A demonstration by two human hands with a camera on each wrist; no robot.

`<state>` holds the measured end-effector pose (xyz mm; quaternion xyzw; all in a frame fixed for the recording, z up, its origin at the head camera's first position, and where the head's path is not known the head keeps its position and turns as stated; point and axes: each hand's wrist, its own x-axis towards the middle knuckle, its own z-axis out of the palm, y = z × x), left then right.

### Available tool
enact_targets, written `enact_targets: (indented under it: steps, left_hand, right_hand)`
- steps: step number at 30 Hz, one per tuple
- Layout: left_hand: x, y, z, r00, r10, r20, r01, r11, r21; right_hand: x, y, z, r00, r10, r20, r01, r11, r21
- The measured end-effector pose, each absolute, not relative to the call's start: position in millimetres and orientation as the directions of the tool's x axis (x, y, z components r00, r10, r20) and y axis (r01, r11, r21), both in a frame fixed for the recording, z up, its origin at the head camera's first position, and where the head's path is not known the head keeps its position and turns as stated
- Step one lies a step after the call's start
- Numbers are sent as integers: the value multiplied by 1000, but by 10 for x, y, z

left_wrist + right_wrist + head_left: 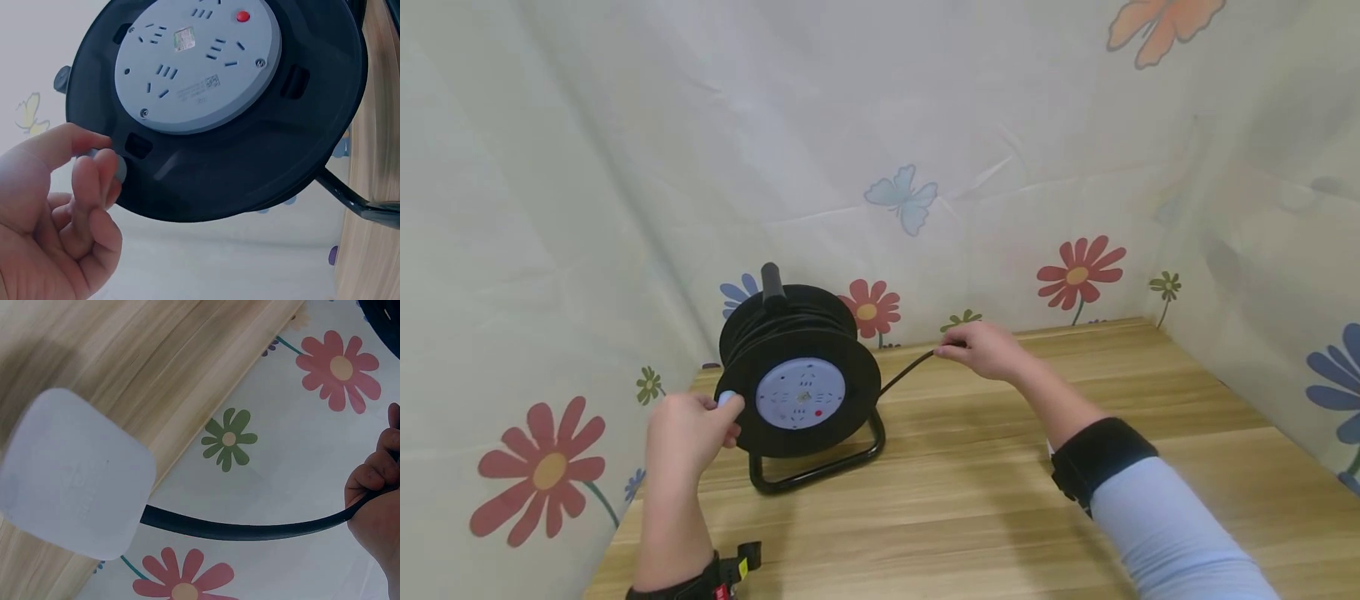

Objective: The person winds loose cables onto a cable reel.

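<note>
A black cable reel stands on the table with cable wound round its drum and a pale socket panel on its front. My left hand pinches a light-coloured knob at the left edge of the reel's face. In the left wrist view, thumb and fingertips cover much of that knob. To the reel's right, my right hand grips the black cable, which slants up from the reel's right side. In the right wrist view, a white plug hangs from the cable's other end, below my right hand.
The reel rests on a black tubular stand and has a black carrying handle on top. Under it is a wood-grain table. A white curtain with flowers and butterflies closes off the back and sides.
</note>
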<state>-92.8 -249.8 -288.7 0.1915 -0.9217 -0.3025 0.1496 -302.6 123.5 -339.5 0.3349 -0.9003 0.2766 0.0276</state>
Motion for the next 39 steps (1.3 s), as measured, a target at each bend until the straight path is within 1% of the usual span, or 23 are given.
enact_targets:
  steps: [6, 11, 20, 23, 25, 28, 32, 39]
  left_hand:
    - [-987, -2446, -2848, -851, -484, 201, -229, 690, 687]
    - [-1058, -2379, -2862, -820, -501, 278, -154, 660, 735]
    - [-1132, -2291, -2918, -772, -533, 348, -64, 609, 791]
    - [-1158, -2259, -2943, -759, -545, 355, -20, 565, 825]
    - [-1189, -2236, -2966, -762, -551, 339, 16, 508, 861]
    - [-1242, -2189, -2995, -786, -545, 292, 69, 392, 917]
    - [-1292, -2143, -3021, -814, -520, 258, 133, 266, 955]
    - [-1310, -2133, -3041, -829, -494, 261, 174, 216, 961]
  right_hand:
    - [-3012, 1102, -3372, -766, -607, 214, -616, 596, -514]
    - [-2995, 1007, -3379, -754, -630, 187, -611, 567, -553]
    - [-2967, 837, -3408, -725, -660, 195, -637, 536, -555]
    - [-2956, 764, -3415, -710, -674, 204, -651, 518, -555]
    - [-2951, 720, -3420, -692, -689, 215, -668, 499, -552]
    - [-2932, 667, -3420, -678, -702, 218, -681, 489, -544]
    - [-2906, 621, -3427, -666, -716, 207, -689, 486, -537]
    - [-2896, 561, -3451, -659, -725, 198, -692, 484, -535]
